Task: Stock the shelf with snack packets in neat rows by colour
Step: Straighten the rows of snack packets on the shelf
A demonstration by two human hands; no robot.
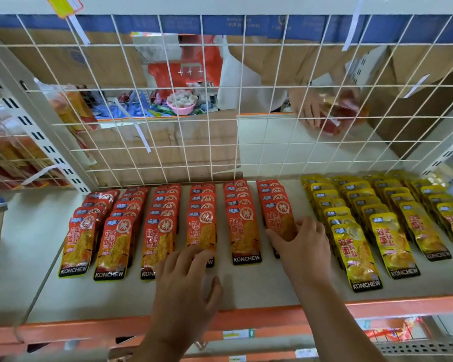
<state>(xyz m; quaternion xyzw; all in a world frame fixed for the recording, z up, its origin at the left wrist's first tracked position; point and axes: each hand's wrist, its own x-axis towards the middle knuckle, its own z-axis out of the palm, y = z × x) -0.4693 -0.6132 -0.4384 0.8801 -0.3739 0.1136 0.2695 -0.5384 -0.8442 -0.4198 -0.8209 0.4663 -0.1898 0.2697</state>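
Several rows of red-orange snack packets (243, 231) lie overlapped on the white shelf (246, 288), running from the back mesh toward the front. To their right lie several rows of yellow packets (358, 246) stacked the same way. My left hand (186, 283) rests with straight fingers on the front packet of the fourth red row (202, 226). My right hand (304, 244) lies flat with spread fingers on the front packet of the rightmost red row (280, 218), next to the first yellow row.
A white wire mesh (168, 113) backs the shelf. Behind it another person's hand (309, 108) holds a red packet, near cardboard boxes (76, 61). An orange front rail (246, 317) edges the shelf. Bare shelf lies left of the red rows.
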